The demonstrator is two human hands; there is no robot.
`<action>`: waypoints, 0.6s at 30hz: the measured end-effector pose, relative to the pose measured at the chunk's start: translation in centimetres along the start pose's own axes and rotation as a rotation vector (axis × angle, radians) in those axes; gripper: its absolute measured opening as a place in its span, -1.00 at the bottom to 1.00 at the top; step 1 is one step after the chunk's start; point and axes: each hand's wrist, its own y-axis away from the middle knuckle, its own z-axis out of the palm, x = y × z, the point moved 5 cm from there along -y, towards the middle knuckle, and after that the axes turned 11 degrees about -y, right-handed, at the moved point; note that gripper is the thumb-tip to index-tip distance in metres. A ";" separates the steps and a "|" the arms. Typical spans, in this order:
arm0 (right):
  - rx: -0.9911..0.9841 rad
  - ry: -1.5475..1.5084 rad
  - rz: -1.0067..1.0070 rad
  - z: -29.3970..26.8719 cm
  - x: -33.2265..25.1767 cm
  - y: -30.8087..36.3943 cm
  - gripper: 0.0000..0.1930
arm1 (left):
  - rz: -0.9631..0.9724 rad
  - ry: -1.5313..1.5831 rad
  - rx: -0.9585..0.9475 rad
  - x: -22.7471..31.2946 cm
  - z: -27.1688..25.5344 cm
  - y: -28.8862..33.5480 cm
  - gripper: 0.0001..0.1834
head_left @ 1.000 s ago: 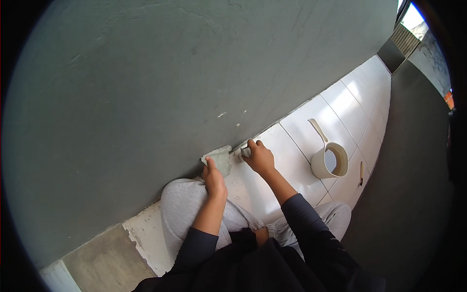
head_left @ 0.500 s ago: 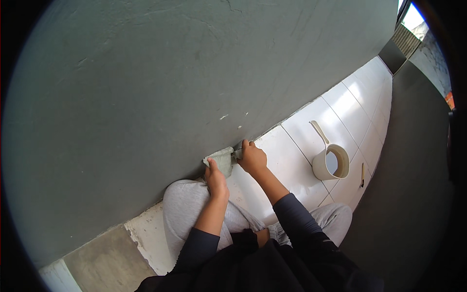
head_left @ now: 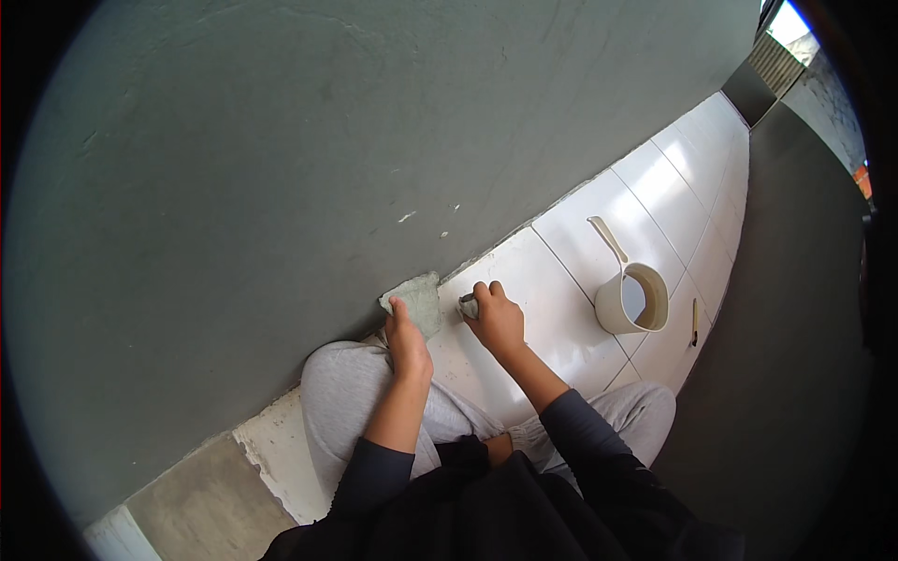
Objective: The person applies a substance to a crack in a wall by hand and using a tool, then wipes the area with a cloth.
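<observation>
My left hand [head_left: 409, 348] grips a flat, roughly square grey-green piece [head_left: 423, 304] by its near-left edge, thumb on top. Its upper face looks rough, as if coated with paste, and it sits close to the foot of the grey wall [head_left: 281, 187]. To the right, apart from that piece, my right hand [head_left: 499, 320] is closed on a small flat tool [head_left: 470, 305], dark at the fingers and grey towards its end. The tool's exact kind is unclear, with much of it hidden by my fingers. Below both lie white floor tiles [head_left: 524, 271].
A cream long-handled dipper [head_left: 610, 307] holding liquid stands on the tiles to the right. Beyond it lies a small cutter-like tool [head_left: 695, 323] beside a dark panel [head_left: 776, 374]. At lower left is a brownish-grey bare patch [head_left: 210, 491] beside a broken tile edge.
My right hand has drawn back from the wall and the flat piece, towards me, bringing the small tool along. My left hand keeps its grip on the flat piece; the view has shifted slightly.
</observation>
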 end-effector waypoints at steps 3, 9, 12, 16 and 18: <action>0.047 -0.004 0.030 0.6 0.3 -3.5 -0.65 | 0.028 0.021 -0.020 0.7 0.4 0.1 -0.31; -0.155 0.037 0.098 0.3 0.3 -2.5 -0.65 | 0.056 0.015 0.010 1.2 0.0 0.2 -0.35; -0.198 0.024 0.071 -0.2 -0.1 1.6 -0.66 | 0.025 0.030 0.007 0.5 -0.4 -0.8 -0.34; -0.130 -0.015 0.047 -0.4 -0.6 2.7 -0.65 | 0.012 0.063 0.002 0.2 0.0 -0.5 -0.32; -0.065 -0.008 0.053 0.6 -0.6 1.1 -0.64 | 0.009 0.072 -0.036 0.8 0.2 0.2 -0.32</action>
